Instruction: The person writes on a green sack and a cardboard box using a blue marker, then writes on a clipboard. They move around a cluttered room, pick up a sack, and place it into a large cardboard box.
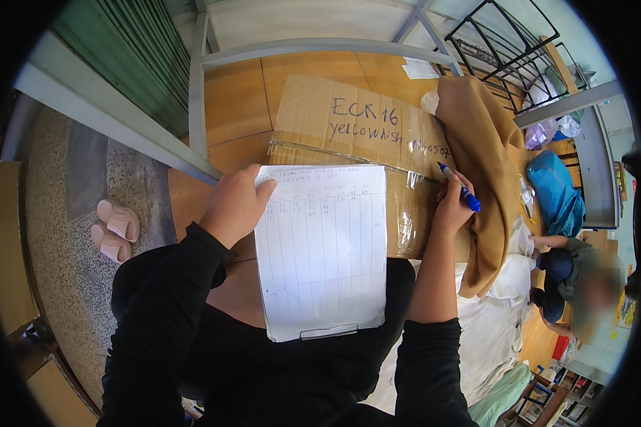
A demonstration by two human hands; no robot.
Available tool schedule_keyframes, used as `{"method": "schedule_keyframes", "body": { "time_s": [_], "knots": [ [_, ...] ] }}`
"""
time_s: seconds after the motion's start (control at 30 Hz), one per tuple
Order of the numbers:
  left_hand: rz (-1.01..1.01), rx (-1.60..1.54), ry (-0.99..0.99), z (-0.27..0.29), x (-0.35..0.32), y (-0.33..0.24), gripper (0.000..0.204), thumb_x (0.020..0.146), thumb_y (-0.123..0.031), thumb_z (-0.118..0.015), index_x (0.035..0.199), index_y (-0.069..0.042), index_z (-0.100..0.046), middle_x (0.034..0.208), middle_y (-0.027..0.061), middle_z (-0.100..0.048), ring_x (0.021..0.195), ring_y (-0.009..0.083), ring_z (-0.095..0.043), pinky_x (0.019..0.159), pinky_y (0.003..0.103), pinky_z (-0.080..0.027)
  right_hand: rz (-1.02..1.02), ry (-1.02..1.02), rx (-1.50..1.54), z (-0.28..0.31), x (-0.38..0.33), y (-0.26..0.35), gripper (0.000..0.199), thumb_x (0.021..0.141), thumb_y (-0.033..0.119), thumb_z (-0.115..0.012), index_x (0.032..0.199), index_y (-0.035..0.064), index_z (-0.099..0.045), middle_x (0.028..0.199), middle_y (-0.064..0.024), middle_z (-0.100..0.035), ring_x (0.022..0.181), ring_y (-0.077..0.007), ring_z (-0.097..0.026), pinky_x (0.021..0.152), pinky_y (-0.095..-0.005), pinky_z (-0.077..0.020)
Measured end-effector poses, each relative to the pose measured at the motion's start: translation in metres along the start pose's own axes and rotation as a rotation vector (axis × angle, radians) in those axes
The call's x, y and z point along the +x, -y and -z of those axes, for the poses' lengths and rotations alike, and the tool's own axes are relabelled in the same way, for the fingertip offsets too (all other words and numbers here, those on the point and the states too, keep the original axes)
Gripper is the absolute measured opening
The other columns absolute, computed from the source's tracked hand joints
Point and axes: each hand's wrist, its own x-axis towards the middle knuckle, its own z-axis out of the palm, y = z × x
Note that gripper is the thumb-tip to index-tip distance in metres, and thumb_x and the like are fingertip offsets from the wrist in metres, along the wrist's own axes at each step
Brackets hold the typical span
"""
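Observation:
My left hand [236,204] grips the upper left edge of a stack of white paper sheets [324,249], its thumb on top. The sheets carry ruled columns with handwriting, and a clip holds them at the end nearest me. In my right hand [454,203] is a blue marker [469,198], its tip pointing up and left, close over a cardboard box [363,114]. Dark handwriting runs across the box's top flap, and clear tape lies along its seam. Brown cloth [486,135] is draped over the box's right side.
Pink slippers [119,219] lie on the speckled floor at left. A grey metal frame [196,85] borders the tan tiled surface. White cloth [477,334] spreads at lower right. Beyond it a person [577,270] bends near a blue bag [554,192]. Black metal racks [502,43] stand at far right.

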Motion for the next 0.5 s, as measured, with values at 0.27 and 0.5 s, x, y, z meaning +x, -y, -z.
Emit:
{"method": "schedule_keyframes", "body": {
  "time_s": [0.27, 0.5],
  "knots": [
    [0.006, 0.02, 0.005, 0.0023, -0.0008, -0.0029, 0.041, 0.093, -0.026, -0.06, 0.113, 0.009, -0.06, 0.097, 0.0285, -0.067, 0.093, 0.042, -0.064, 0.08, 0.045, -0.05, -0.002, -0.007, -0.014, 0.0001, -0.0002, 0.0009, 0.022, 0.091, 0.016, -0.066, 0.101, -0.0028, -0.064, 0.077, -0.0085, -0.068, 0.054, -0.0072, -0.053, 0.048, -0.0197, -0.0409],
    [0.002, 0.017, -0.005, 0.0014, -0.0008, -0.0021, 0.04, 0.093, -0.027, -0.06, 0.113, 0.008, -0.061, 0.097, 0.0285, -0.067, 0.093, 0.042, -0.064, 0.08, 0.045, -0.05, 0.01, -0.009, 0.003, -0.0007, -0.0004, 0.001, 0.022, 0.09, 0.016, -0.066, 0.102, -0.003, -0.064, 0.077, -0.0087, -0.068, 0.054, -0.0072, -0.053, 0.048, -0.0198, -0.041]
  ]
}}
